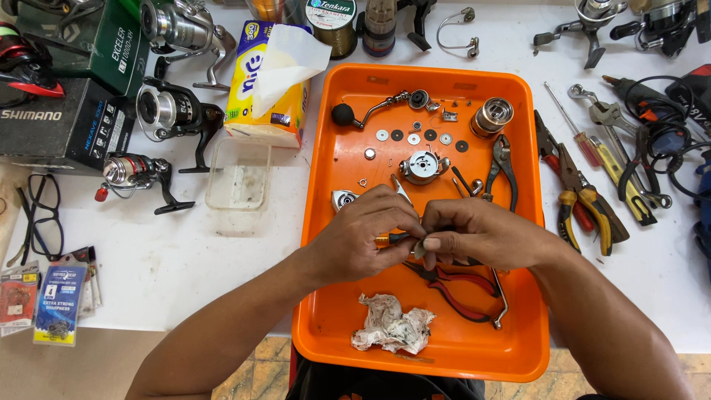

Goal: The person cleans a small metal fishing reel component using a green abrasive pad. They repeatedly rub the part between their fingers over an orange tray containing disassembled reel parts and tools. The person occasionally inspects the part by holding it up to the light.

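White surface carries an orange tray (326,222) catching loose parts, where left hand (366,237) and right hand (474,235) together pinch a small part (419,249) at 6 o'clock.

A white worktable (185,259) spreads flat under even, bright light with soft shadows, its near edge running below where the work is gripped, and beyond that edge lies a floor of tan stone-patterned tiles (259,370).

Both bare forearms angle inward, the left hand (366,233) and right hand (474,233) meeting fingertip to fingertip, fingers curled and pinched together, knuckles up.
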